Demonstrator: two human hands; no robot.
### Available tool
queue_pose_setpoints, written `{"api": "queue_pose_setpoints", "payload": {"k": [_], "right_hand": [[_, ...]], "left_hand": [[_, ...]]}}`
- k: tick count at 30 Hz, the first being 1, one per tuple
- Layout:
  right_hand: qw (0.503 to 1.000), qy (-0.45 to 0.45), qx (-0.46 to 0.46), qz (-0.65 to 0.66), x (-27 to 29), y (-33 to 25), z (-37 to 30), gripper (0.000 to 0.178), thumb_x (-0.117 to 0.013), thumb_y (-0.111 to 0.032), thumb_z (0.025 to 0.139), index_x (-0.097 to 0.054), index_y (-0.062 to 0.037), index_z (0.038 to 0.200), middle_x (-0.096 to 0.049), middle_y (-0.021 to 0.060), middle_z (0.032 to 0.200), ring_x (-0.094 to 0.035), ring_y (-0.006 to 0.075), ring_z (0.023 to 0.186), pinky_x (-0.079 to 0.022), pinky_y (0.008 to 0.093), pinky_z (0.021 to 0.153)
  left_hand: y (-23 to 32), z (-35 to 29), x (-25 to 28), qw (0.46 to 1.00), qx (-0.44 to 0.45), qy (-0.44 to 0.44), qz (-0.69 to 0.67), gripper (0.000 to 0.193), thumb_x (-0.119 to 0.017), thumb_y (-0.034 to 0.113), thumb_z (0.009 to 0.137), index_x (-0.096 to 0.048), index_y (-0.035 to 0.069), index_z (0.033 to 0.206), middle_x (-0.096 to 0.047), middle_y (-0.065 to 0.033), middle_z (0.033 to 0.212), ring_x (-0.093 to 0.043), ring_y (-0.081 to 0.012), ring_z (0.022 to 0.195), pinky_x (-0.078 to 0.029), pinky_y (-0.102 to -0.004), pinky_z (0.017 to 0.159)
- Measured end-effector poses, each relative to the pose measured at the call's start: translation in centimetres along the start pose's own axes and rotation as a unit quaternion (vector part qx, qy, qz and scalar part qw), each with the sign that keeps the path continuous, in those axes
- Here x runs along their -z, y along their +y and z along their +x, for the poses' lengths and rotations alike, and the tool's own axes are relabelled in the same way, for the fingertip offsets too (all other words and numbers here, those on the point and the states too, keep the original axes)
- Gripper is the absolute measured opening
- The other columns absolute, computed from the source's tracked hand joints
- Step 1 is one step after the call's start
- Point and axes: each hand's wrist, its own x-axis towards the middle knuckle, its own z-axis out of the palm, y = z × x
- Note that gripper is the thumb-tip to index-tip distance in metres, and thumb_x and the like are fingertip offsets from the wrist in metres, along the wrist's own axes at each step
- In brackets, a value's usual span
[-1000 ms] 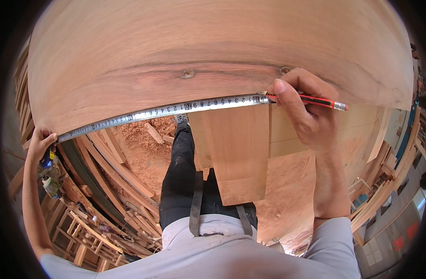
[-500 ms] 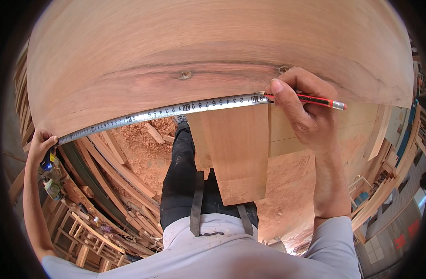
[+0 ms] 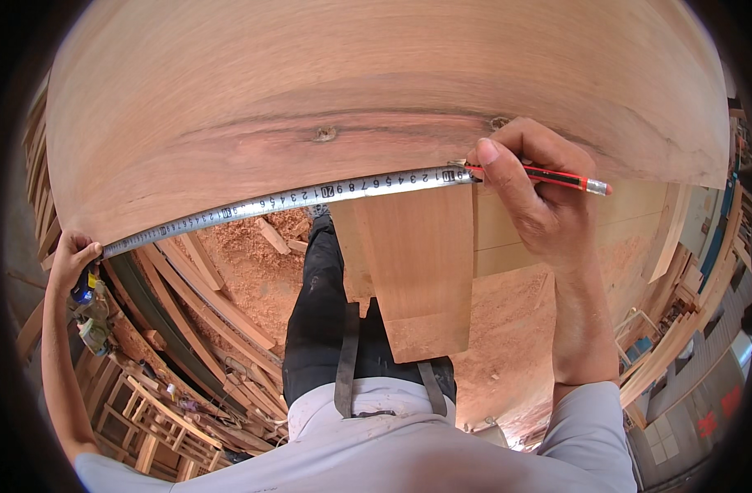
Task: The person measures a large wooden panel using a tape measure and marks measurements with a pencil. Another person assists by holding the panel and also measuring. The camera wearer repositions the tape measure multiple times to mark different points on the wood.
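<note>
A steel tape measure (image 3: 289, 199) is stretched along the near edge of a large wooden board (image 3: 376, 78). My left hand (image 3: 73, 259) pinches the tape at the board's left corner, where a blue-and-yellow case shows just below the fingers. Closed round a red-and-black pencil (image 3: 556, 177), my right hand (image 3: 548, 201) rests at the same edge, right of the middle. The pencil's tip meets the tape's right part, and its eraser end points right. My fingers partly cover the tape's far right end.
Under the board's edge, a narrower plank (image 3: 421, 271) reaches toward my waist. Long wood strips (image 3: 203, 304) and a slatted wooden frame (image 3: 158, 419) lie at the left. Sawdust and offcuts cover the floor (image 3: 507, 329). More lumber (image 3: 663, 349) is stacked at the right.
</note>
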Motion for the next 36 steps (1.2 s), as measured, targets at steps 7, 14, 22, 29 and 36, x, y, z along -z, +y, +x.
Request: {"api": "queue_pose_setpoints", "payload": {"k": [7, 14, 22, 29, 36], "right_hand": [[1.000, -0.008, 0.011, -0.018, 0.1, -0.2, 0.1, 0.021, -0.070, -0.013, 0.092, -0.064, 0.0001, 0.076, -0.054, 0.0029, 0.061, -0.046, 0.0088, 0.054, -0.035, 0.0249, 0.050], [0.999, 0.013, 0.028, 0.010, -0.2, 0.4, 0.1, 0.022, -0.070, -0.015, 0.093, -0.065, 0.0002, 0.078, -0.056, 0.0025, 0.062, -0.047, 0.0086, 0.055, -0.036, 0.0244, 0.050], [1.000, -0.009, 0.018, -0.005, 0.1, 0.1, -0.1, 0.022, -0.070, -0.014, 0.093, -0.064, 0.0004, 0.078, -0.055, 0.0031, 0.062, -0.047, 0.0087, 0.055, -0.036, 0.0245, 0.050], [1.000, 0.011, 0.017, 0.003, -0.1, 0.2, -0.1, 0.022, -0.070, -0.014, 0.093, -0.064, 0.0006, 0.077, -0.054, 0.0029, 0.062, -0.047, 0.0089, 0.055, -0.036, 0.0246, 0.050], [0.999, 0.025, 0.029, 0.014, -0.3, 0.7, 0.2, 0.023, -0.070, -0.015, 0.093, -0.064, 0.0003, 0.077, -0.054, 0.0029, 0.061, -0.047, 0.0091, 0.055, -0.036, 0.0246, 0.050]], "left_hand": [[0.3, -0.3, -0.2, 1.000, 0.002, 0.007, -0.007, 0.040, -0.079, 0.030, 0.087, -0.057, 0.000, 0.070, -0.058, -0.0038, 0.058, -0.057, -0.0121, 0.046, -0.046, -0.0255, 0.043], [-0.1, -0.1, 0.0, 1.000, 0.003, 0.008, -0.001, 0.040, -0.079, 0.030, 0.087, -0.057, 0.000, 0.070, -0.058, -0.0039, 0.058, -0.057, -0.0120, 0.046, -0.046, -0.0257, 0.043], [-0.1, -0.1, 0.0, 1.000, 0.002, 0.009, 0.006, 0.042, -0.080, 0.031, 0.086, -0.059, 0.000, 0.069, -0.058, -0.0040, 0.057, -0.057, -0.0118, 0.045, -0.046, -0.0258, 0.043], [-0.1, 0.1, 0.4, 1.000, -0.001, -0.007, 0.026, 0.042, -0.081, 0.031, 0.085, -0.057, 0.000, 0.069, -0.058, -0.0042, 0.057, -0.057, -0.0124, 0.046, -0.046, -0.0266, 0.043], [0.1, 0.2, 0.3, 1.000, 0.007, -0.004, 0.010, 0.041, -0.080, 0.029, 0.086, -0.056, 0.000, 0.069, -0.058, -0.0042, 0.057, -0.057, -0.0128, 0.046, -0.046, -0.0263, 0.043]]}}
